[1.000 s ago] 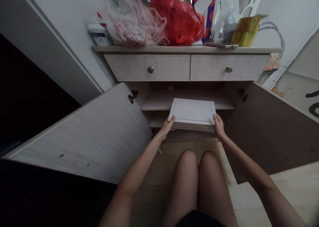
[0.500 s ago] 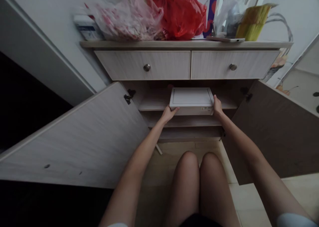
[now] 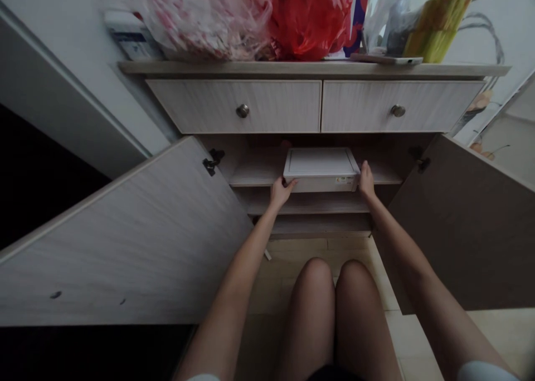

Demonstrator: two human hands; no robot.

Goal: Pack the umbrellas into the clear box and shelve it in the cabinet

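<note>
A white lidded box [image 3: 321,162] with a small label on its front sits on the upper shelf of an open cabinet, its front jutting a little past the shelf edge. My left hand [image 3: 281,191] grips the front left corner, thumb on the front face and fingers mostly hidden behind the side. Against the box's right side, near the front corner, is my right hand [image 3: 366,180], its fingers close together and partly hidden. The box lies level between both hands.
Cabinet doors stand open at the left [image 3: 137,236] and right [image 3: 463,230]. Above are two closed drawers [image 3: 234,105] with round knobs. The cabinet top carries a red plastic bag [image 3: 307,22], a pinkish clear bag [image 3: 209,24], a white bottle [image 3: 132,35] and a yellow package [image 3: 437,30].
The box has shifted very slightly deeper onto the shelf. My right hand has eased a little outward along its side, while my left hand keeps its corner. The view has moved slightly.
</note>
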